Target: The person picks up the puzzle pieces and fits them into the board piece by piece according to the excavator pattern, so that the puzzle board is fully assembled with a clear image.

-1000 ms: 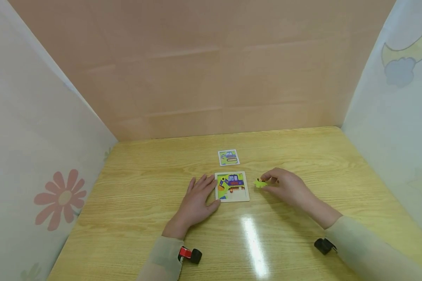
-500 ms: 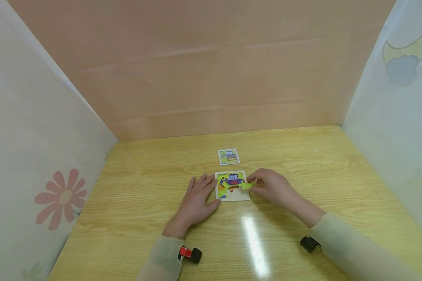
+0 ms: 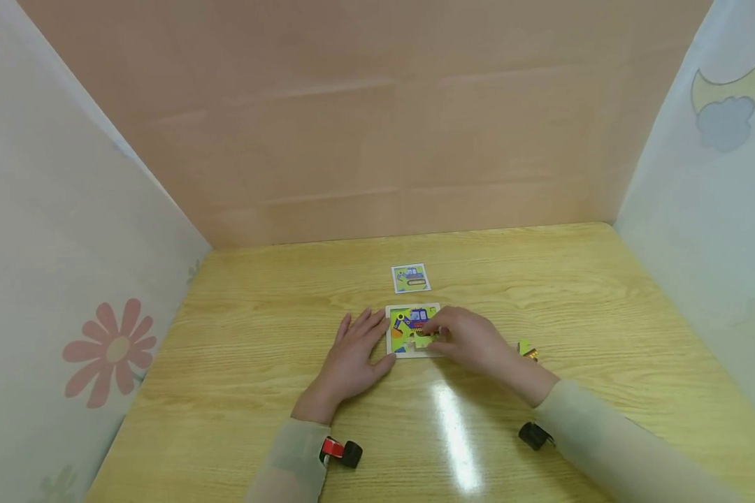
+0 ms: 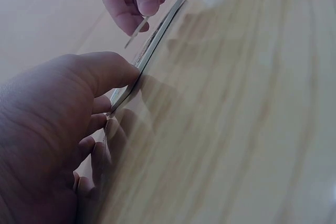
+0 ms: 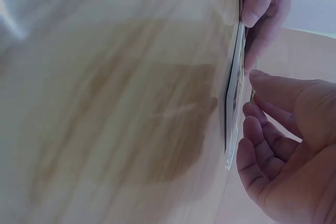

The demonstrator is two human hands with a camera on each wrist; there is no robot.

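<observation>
A square jigsaw board [image 3: 409,355] with a pale rim and a blue-and-green excavator picture lies on the wooden table. My left hand [image 3: 349,363] rests flat at its left side, fingers spread and thumb touching the lower left corner. Between thumb and fingertips, my right hand [image 3: 472,340] pinches a green puzzle piece [image 3: 422,341] over the lower part of the board. In the left wrist view the piece [image 4: 135,34] is tilted and stands off the board [image 4: 167,23]. My right fingers hide the board's right side in the head view.
Loose puzzle pieces [image 3: 527,349], green and striped, lie right of the board, partly behind my right forearm. A small printed card [image 3: 410,278] with the same excavator lies behind the board. An orange-brown backdrop [image 3: 390,140] rises at the table's far edge.
My right hand has carried the green puzzle piece leftward from beside the board to above its lower part. The loose pieces have come into sight. My left hand has stayed in place.
</observation>
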